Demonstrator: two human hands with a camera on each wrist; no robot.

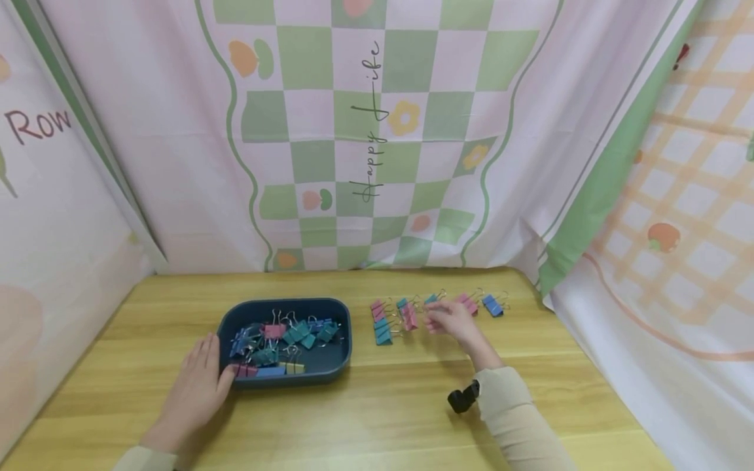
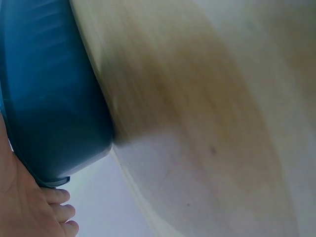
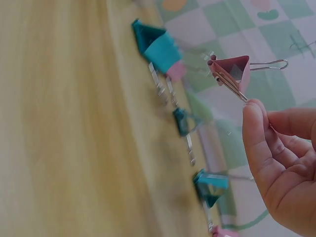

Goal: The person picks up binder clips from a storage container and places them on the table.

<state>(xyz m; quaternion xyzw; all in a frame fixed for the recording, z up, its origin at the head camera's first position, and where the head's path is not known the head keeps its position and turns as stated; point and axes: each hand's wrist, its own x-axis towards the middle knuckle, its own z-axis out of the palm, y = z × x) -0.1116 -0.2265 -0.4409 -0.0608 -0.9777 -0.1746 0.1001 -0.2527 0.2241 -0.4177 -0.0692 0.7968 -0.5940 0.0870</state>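
My right hand (image 1: pixel 450 319) pinches a pink binder clip (image 3: pixel 237 71) by one wire handle between thumb and finger, held up off the table in the right wrist view. Below that clip, in the head view, are other binder clips, including a teal one (image 1: pixel 383 331) and a blue one (image 1: pixel 493 305). On the left, a dark blue tray (image 1: pixel 330 376) contains a jumble of teal, blue, pink and yellow clips (image 1: pixel 299 333). Against the tray's left side rests my left hand (image 1: pixel 197 379), fingers extended along the outer wall and thumb at the front corner.
The wooden table (image 1: pixel 353 425) carries everything. A printed curtain (image 1: pixel 377 163) hangs behind its back edge, with more cloth (image 1: pixel 665 261) at the right and left. A black device (image 1: pixel 463 397) is strapped on the right wrist.
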